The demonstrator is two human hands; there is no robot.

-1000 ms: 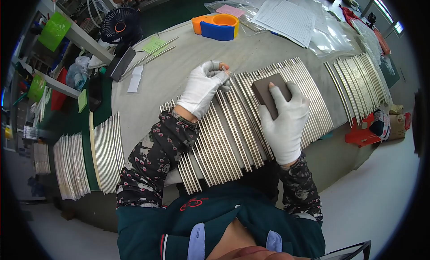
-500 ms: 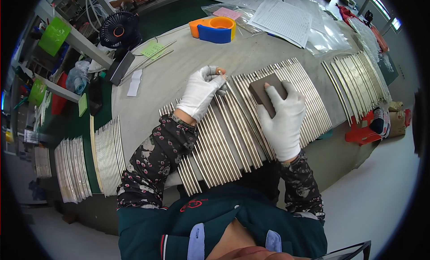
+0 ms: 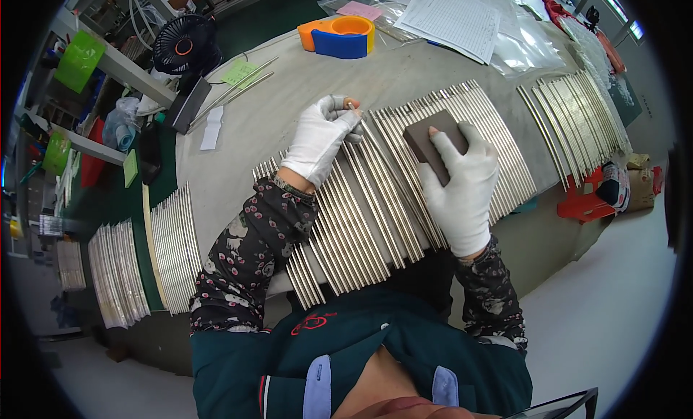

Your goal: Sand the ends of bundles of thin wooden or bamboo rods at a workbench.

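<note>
My left hand [image 3: 321,139], in a white glove with bare fingertips, is closed in a pinch at the far end of a thin metal rod [image 3: 384,172]. That rod slants toward me among a row of silvery rods [image 3: 343,238] on the table. My right hand [image 3: 463,184], gloved alike, grips a brown-grey rectangular block [image 3: 445,121] that looks like a sanding block. The block rests on the upper part of a closely packed set of rods [image 3: 503,148] to the right. Its underside is hidden.
More rods lie at the far right [image 3: 577,127] and left [image 3: 173,242]. Beyond my hands stand an orange and blue tape dispenser [image 3: 339,44], papers [image 3: 447,22] and plastic bags [image 3: 530,51]. A black fan [image 3: 185,47] is at the back left, a red stool [image 3: 581,206] at the right.
The right hand and block have shifted slightly right relative to the rods. The left hand keeps its pinch on the rod end. The whole view has moved a little.
</note>
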